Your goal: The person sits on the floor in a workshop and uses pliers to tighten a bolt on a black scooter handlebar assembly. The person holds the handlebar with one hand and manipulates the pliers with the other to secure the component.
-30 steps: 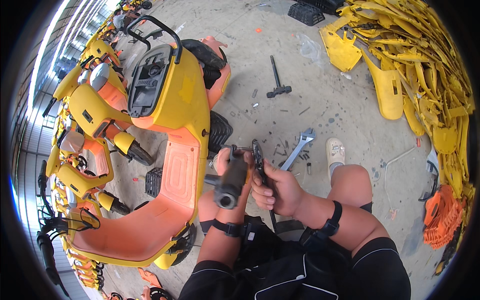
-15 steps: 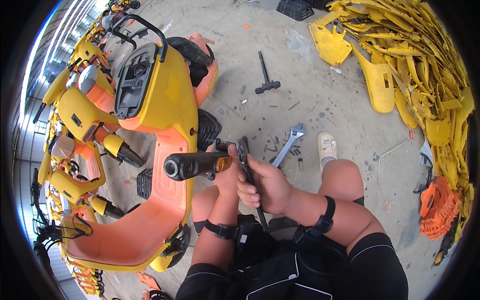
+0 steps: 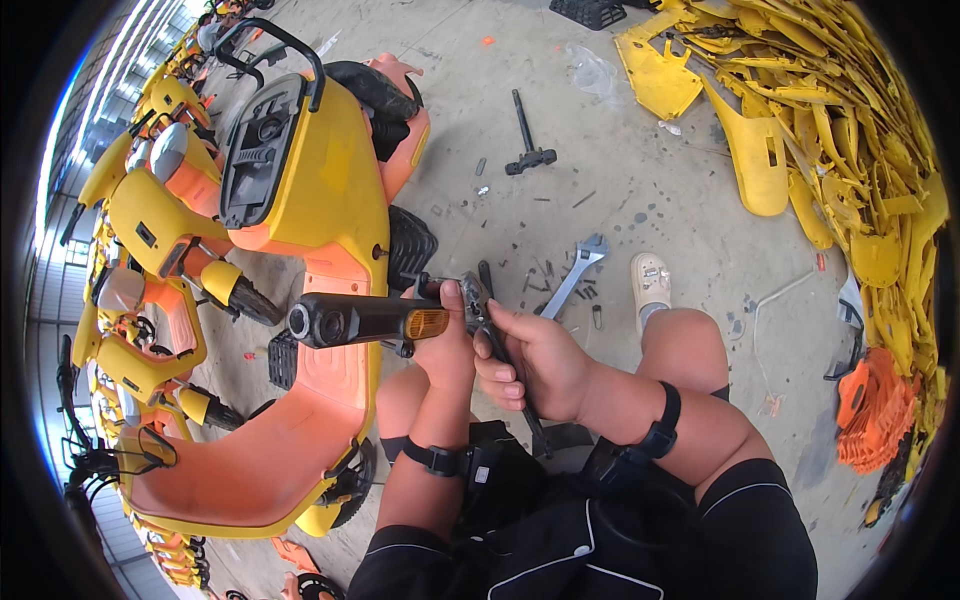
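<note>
My left hand (image 3: 450, 348) is closed around the right end of a thick black tube-shaped part (image 3: 362, 322). An amber reflector (image 3: 427, 322) sits near that end; round recesses mark the other. My right hand (image 3: 545, 368) grips a dark long-handled hand tool (image 3: 538, 432), its lower end sticking out below the fingers. The tool's metal head (image 3: 469, 294) is against the end of the part, by my left thumb; its exact kind is unclear. A large silver adjustable wrench (image 3: 578, 272) lies on the floor beyond my right hand, beside several small bolts.
Close on my left stands a yellow and orange scooter body (image 3: 335, 190), with more yellow scooters (image 3: 165, 225) behind it. A black T-shaped steering stem (image 3: 528, 158) lies on the floor ahead. Yellow panels (image 3: 800, 110) and orange panels (image 3: 876, 410) are heaped at right.
The black part has shifted left and slightly up with my left hand. The tool's head has swung left onto the part's end, with my right hand still gripping the handle.
</note>
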